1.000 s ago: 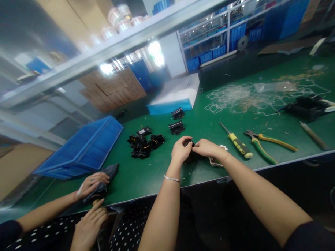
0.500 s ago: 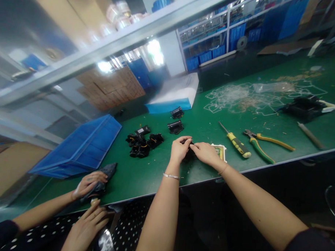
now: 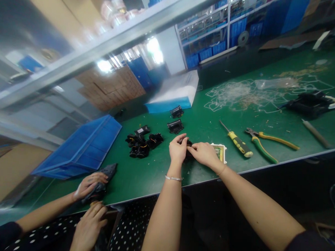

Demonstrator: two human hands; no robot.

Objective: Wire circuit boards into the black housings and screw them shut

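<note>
My left hand [image 3: 178,149] is closed on a small black plastic housing [image 3: 187,155] at the table's near edge. My right hand [image 3: 205,153] pinches the same part from the other side, its fingertips close to the left thumb. Most of the housing is hidden behind my fingers. Just right of it, partly under my right hand, lies a white-framed green circuit board [image 3: 220,152]. Two similar black housings, one nearer [image 3: 175,126] and one farther [image 3: 176,111], sit beyond my hands. To their left is a cluster of black parts with orange wires [image 3: 139,145].
On the right lie a yellow-black screwdriver [image 3: 239,144], green-yellow pliers [image 3: 266,141] and a grey rod [image 3: 317,134]. Clear looped scraps [image 3: 234,93] cover the back. A blue bin [image 3: 78,148] stands left. Beside me, a co-worker's hands [image 3: 91,185] hold a dark bag.
My left thumb and fingers have shifted slightly on the black housing, and my right hand has moved a little left. The co-worker's lower hand has moved up toward the bag.
</note>
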